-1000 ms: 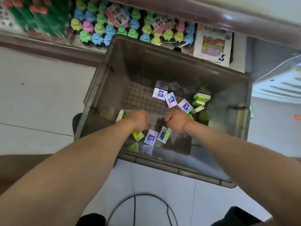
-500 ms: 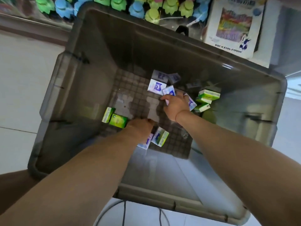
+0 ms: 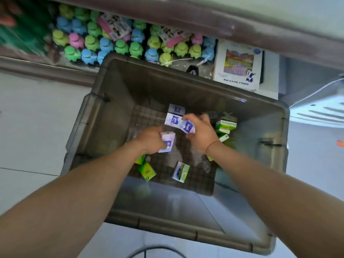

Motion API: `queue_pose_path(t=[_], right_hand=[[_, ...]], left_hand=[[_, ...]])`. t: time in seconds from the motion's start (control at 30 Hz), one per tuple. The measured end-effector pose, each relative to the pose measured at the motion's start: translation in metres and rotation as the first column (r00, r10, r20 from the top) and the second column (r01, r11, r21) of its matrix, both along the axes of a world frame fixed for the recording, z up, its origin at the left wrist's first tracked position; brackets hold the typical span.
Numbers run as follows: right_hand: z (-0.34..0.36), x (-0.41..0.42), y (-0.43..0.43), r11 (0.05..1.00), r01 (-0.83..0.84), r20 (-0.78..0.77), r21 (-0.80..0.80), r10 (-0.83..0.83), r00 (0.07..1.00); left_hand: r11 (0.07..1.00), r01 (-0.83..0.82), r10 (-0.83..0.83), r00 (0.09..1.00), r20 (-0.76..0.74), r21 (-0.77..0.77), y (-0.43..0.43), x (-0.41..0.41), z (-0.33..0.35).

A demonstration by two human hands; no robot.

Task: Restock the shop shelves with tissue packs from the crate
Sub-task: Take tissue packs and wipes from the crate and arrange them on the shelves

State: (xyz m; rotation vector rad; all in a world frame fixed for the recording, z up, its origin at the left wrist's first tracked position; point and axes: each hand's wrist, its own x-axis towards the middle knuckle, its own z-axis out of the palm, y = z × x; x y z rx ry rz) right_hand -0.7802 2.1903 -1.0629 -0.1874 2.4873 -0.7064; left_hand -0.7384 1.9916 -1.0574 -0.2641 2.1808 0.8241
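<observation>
**Head view, looking down into the crate.** A grey translucent crate (image 3: 167, 230) stands on a pale tiled floor (image 3: 37, 118) against a low shelf (image 3: 46, 73). Both forearms reach in over its near rim.

- **Left hand:** The left hand (image 3: 151, 139) is curled round a white-and-purple tissue pack (image 3: 167, 141). The pack juts out from the fingers on the hand's right side.
- **Right hand:** The right hand (image 3: 202, 135) pinches a second white-and-purple pack (image 3: 188, 127), fingers above and thumb below. This pack sits at the hand's left edge, just beside the left hand's pack but apart from it.
- **Packs beyond the hands:** A third pack (image 3: 173, 120) touches the second on its far-left side; whether the right hand grips it too cannot be told. A fourth pack (image 3: 176, 109) lies beyond, near the far wall.
- **Loose packs:** Green packs (image 3: 225, 124) are heaped just right of the right hand. Nearer the viewer, a green pack (image 3: 147, 171) and a purple-and-green pack (image 3: 180, 171) lie loose on the gridded bottom.
- **Surroundings:** A thin band (image 3: 212, 146) circles the right wrist. The shelf carries rows of coloured bottle caps (image 3: 104, 43) and a white box (image 3: 237, 67). A dark cable (image 3: 149, 249) crosses the floor at the lower edge.
</observation>
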Motion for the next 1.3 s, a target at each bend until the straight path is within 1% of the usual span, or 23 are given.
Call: queue_pose_path(t=[0.03, 0.1, 0.17, 0.2, 0.3, 0.4, 0.43, 0.47, 0.53, 0.6, 0.63, 0.67, 0.73, 0.8, 0.87, 0.9, 0.97, 1.07, 1.17, 1.23, 1.3], right_hand=[[0.016, 0.0, 0.001, 0.999, 0.031, 0.024, -0.041, -0.03, 0.999], [0.051, 0.002, 0.002, 0.987, 0.106, 0.056, -0.117, -0.1, 0.993], [0.086, 0.005, 0.005, 0.98, 0.137, 0.068, -0.143, -0.128, 0.989], [0.105, 0.006, 0.007, 0.976, 0.137, 0.068, -0.171, -0.127, 0.99], [0.17, 0.009, 0.013, 0.933, 0.16, 0.123, -0.323, -0.126, 0.984], [0.243, 0.014, 0.026, 0.817, 0.227, 0.243, -0.53, -0.11, 0.964], [0.266, 0.015, 0.032, 0.777, 0.232, 0.248, -0.586, -0.101, 0.963], [0.291, 0.014, 0.038, 0.756, 0.204, 0.208, -0.622, -0.091, 0.974], [0.34, 0.011, 0.052, 0.76, 0.103, 0.057, -0.641, -0.086, 0.995], [0.389, 0.01, 0.065, 0.745, 0.049, -0.05, -0.665, -0.11, 0.993], [0.411, 0.009, 0.074, 0.717, 0.046, -0.086, -0.695, -0.146, 0.986], [0.429, 0.009, 0.082, 0.673, 0.057, -0.104, -0.737, -0.197, 0.975], [0.459, 0.012, 0.097, 0.538, 0.071, -0.105, -0.84, -0.29, 0.951], [0.483, 0.012, 0.111, 0.405, 0.037, -0.113, -0.914, -0.34, 0.934], [0.509, 0.01, 0.128, 0.316, -0.004, -0.134, -0.949, -0.39, 0.911], [0.522, 0.01, 0.136, 0.293, -0.021, -0.149, -0.956, -0.423, 0.894], [0.546, 0.008, 0.153, 0.291, -0.061, -0.203, -0.955, -0.491, 0.847], [0.566, 0.0, 0.181, 0.313, -0.103, -0.285, -0.944, -0.622, 0.729], [0.575, -0.015, 0.21, 0.373, -0.122, -0.367, -0.92, -0.709, 0.602], [0.578, -0.026, 0.225, 0.376, -0.115, -0.373, -0.919, -0.739, 0.561], [0.577, -0.037, 0.237, 0.373, -0.106, -0.368, -0.922, -0.754, 0.544]], left_hand=[[0.995, -0.094, 0.096, 0.995, -0.031, 0.044, -0.006, -0.004, 0.013], [0.953, -0.255, 0.267, 0.962, -0.059, 0.164, -0.013, -0.006, 0.04], [0.892, -0.351, 0.382, 0.922, -0.061, 0.286, -0.017, -0.001, 0.068], [0.862, -0.373, 0.416, 0.907, -0.058, 0.344, -0.018, 0.003, 0.085], [0.798, -0.376, 0.46, 0.885, -0.074, 0.471, -0.015, 0.013, 0.148], [0.76, -0.33, 0.484, 0.862, -0.149, 0.56, -0.012, 0.018, 0.218], [0.751, -0.309, 0.492, 0.851, -0.183, 0.583, -0.011, 0.019, 0.242], [0.743, -0.288, 0.501, 0.838, -0.216, 0.605, -0.01, 0.019, 0.265], [0.739, -0.226, 0.496, 0.82, -0.287, 0.634, -0.005, 0.02, 0.313], [0.756, -0.157, 0.476, 0.797, -0.371, 0.635, 0.006, 0.018, 0.361], [0.765, -0.121, 0.469, 0.779, -0.417, 0.633, 0.013, 0.017, 0.384], [0.783, -0.083, 0.45, 0.759, -0.47, 0.616, 0.021, 0.015, 0.406], [0.83, -0.001, 0.379, 0.735, -0.562, 0.558, 0.037, 0.011, 0.448], [0.858, 0.061, 0.325, 0.705, -0.631, 0.51, 0.052, 0.002, 0.486], [0.877, 0.116, 0.283, 0.659, -0.697, 0.466, 0.071, -0.009, 0.525], [0.883, 0.138, 0.269, 0.634, -0.725, 0.449, 0.082, -0.017, 0.544], [0.896, 0.178, 0.236, 0.586, -0.775, 0.407, 0.108, -0.031, 0.575], [0.919, 0.211, 0.183, 0.519, -0.835, 0.333, 0.147, -0.056, 0.606], [0.937, 0.205, 0.175, 0.424, -0.889, 0.282, 0.185, -0.09, 0.627], [0.943, 0.194, 0.192, 0.348, -0.917, 0.272, 0.209, -0.119, 0.637], [0.95, 0.169, 0.202, 0.302, -0.932, 0.261, 0.231, -0.149, 0.644]])
